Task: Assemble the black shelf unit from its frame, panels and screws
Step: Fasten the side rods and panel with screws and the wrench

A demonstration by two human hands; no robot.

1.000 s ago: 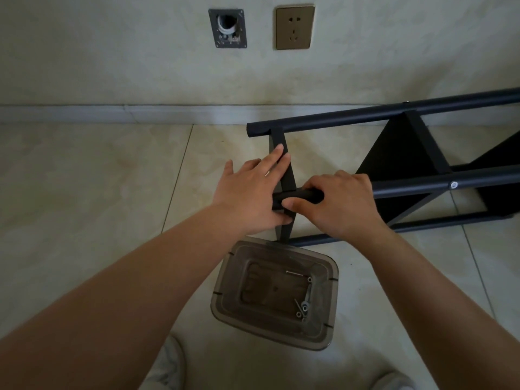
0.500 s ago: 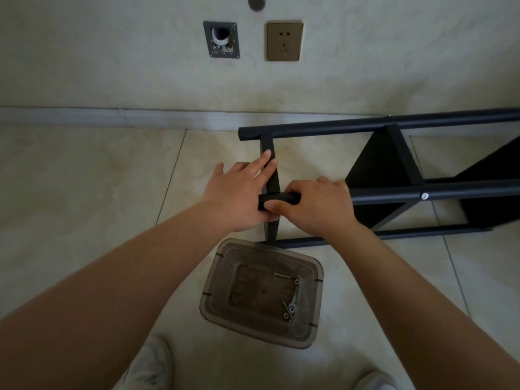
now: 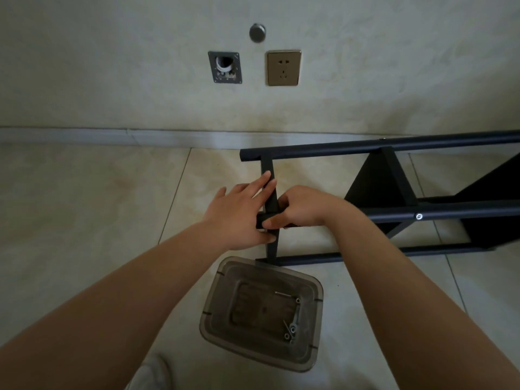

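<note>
1. Black shelf frame (image 3: 394, 144) lies on its side on the tiled floor (image 3: 84, 206), running from centre out toward 3 o'clock.
2. Left hand (image 3: 239, 212): fingers straight, pressed flat against the end crossbar (image 3: 267, 167).
3. Right hand (image 3: 304, 206): curled, gripping the near tube's end.
4. Clear tray (image 3: 225, 291) at 6 o'clock holds loose screws (image 3: 292, 329).

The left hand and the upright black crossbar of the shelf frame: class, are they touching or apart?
Touching. In the head view the left hand lies with straight fingers flat along the crossbar, overlapping it with no gap showing.
</note>
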